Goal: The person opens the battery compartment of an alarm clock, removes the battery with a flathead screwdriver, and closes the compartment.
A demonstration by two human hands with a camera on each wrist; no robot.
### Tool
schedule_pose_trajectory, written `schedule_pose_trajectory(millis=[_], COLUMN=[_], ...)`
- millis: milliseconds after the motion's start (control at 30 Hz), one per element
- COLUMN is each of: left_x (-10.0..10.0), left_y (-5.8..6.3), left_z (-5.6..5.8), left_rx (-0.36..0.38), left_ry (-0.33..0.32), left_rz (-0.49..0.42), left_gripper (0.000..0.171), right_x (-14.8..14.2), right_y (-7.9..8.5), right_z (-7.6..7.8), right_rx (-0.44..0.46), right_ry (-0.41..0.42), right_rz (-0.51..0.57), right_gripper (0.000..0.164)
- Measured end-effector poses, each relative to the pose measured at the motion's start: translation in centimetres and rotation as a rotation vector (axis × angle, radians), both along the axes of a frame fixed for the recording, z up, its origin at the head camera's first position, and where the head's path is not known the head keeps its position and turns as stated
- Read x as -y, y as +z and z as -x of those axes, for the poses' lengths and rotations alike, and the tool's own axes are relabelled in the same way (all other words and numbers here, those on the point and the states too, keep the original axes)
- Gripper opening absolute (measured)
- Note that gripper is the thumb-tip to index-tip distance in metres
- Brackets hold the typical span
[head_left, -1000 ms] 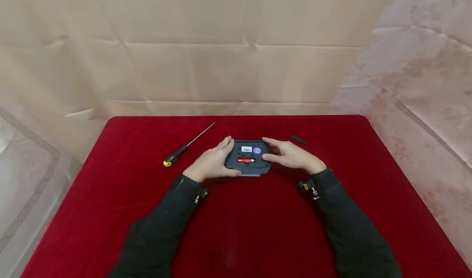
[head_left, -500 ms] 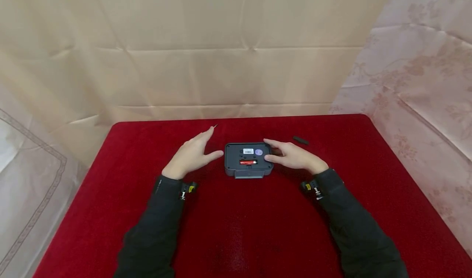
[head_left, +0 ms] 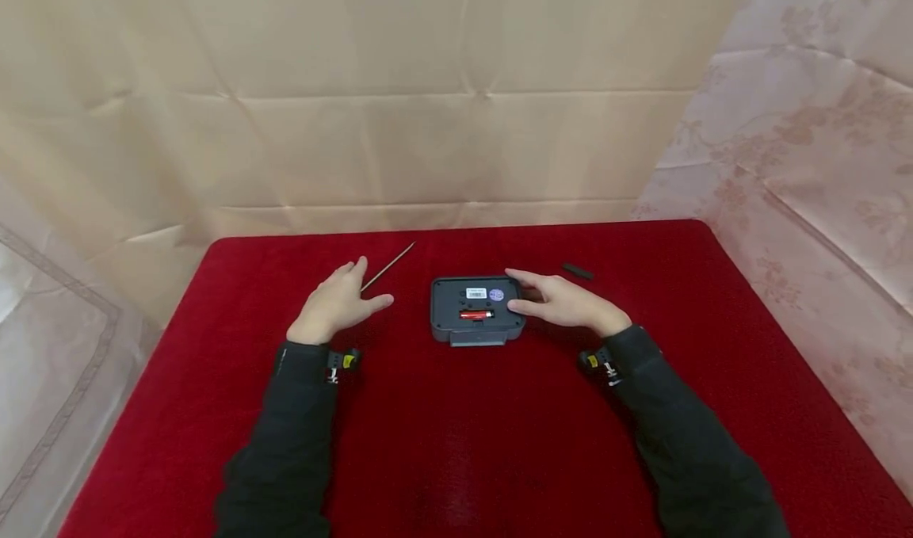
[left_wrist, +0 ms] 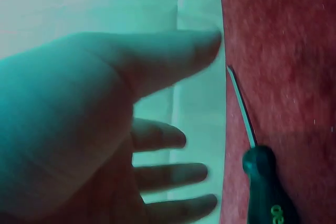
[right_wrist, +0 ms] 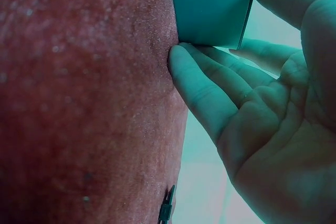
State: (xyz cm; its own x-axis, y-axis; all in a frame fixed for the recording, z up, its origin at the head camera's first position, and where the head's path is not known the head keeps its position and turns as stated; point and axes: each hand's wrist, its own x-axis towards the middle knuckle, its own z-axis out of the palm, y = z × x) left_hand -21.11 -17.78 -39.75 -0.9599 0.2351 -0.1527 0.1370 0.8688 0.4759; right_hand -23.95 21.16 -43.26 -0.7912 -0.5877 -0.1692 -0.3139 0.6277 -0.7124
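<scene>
A dark grey box-shaped device (head_left: 445,297) lies on the red cloth, its upper face showing a white label, a round purple sticker and a red battery (head_left: 474,314) in a recess. At its right end my right hand (head_left: 563,300) holds the edge, thumb on the upper face and fingers along the side. My left hand (head_left: 334,304) hovers over the screwdriver (head_left: 388,266) with its fingers spread, touching nothing that I can see. In the left wrist view the screwdriver's dark handle (left_wrist: 268,187) lies beside the fingers; the hand hides it in the head view.
A small dark flat piece (head_left: 578,271) lies on the cloth beyond the right hand. The red-covered table (head_left: 456,443) ends at the back against a beige hanging sheet (head_left: 428,142). A pale patterned sheet (head_left: 820,205) hangs on the right.
My left hand has let go of the device's left side and moved left, over the screwdriver's handle. The right hand has stayed at the device's right end.
</scene>
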Motion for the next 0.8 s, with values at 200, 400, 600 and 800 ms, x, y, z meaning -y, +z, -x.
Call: schedule_pose_trajectory(millis=[200,400,600,800], left_x=[1.0,1.6,2.4,3.1], left_y=[0.0,-0.3,-0.6,-0.3], left_z=[0.0,0.1,0.1,0.0], left_rx=[0.039,0.093,0.145,0.200], left_ry=[0.085,0.115,0.098,0.100], left_rz=[0.060,0.063,0.054,0.065], left_gripper=[0.083,0.078,0.067,0.048], right_x=[0.3,0.3,0.2,0.3], right_y=[0.2,0.2,0.2,0.3], right_z=[0.1,0.1,0.0,0.0], right_rx=[0.001,0.008,0.005,0.000], right_ry=[0.001,-0.005,-0.004,-0.003], right_rz=[0.003,-0.008,-0.004,-0.006], right_gripper=[0.077,0.077,0.076,0.076])
